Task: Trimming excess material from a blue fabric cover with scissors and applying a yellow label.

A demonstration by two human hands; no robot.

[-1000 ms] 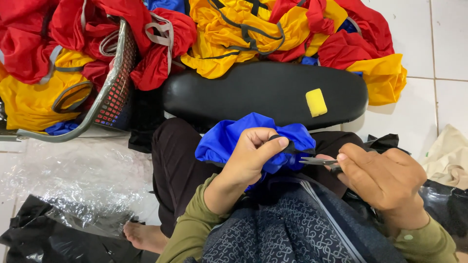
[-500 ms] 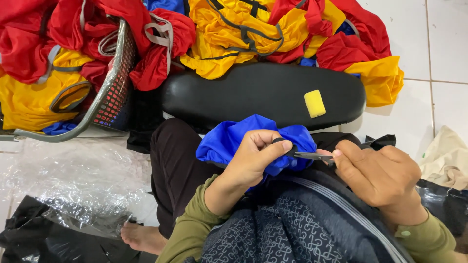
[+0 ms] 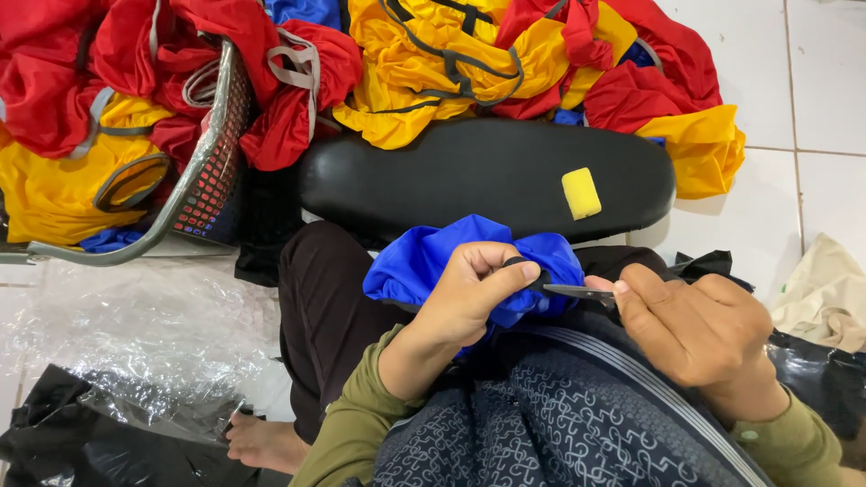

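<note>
My left hand [image 3: 469,302] is shut on a bunched piece of bright blue fabric [image 3: 419,261] resting on my lap, thumb and fingers pinching a small black piece at its edge. My right hand [image 3: 708,329] holds small scissors [image 3: 577,291], whose thin metal blades point left and meet the fabric beside my left fingers. The scissor handles are hidden inside my right hand. Both sleeves are olive green.
A long black padded cushion [image 3: 487,176] lies just beyond my knees with a small yellow block [image 3: 581,192] on it. Heaps of red and yellow fabric [image 3: 424,63] lie behind it. A wire basket [image 3: 212,153] stands at left, clear plastic sheeting [image 3: 135,334] on the tiled floor.
My right hand edged slightly left with the scissors, and my left fingers tightened on the black piece at the fabric's edge. The blue fabric stays on my lap.
</note>
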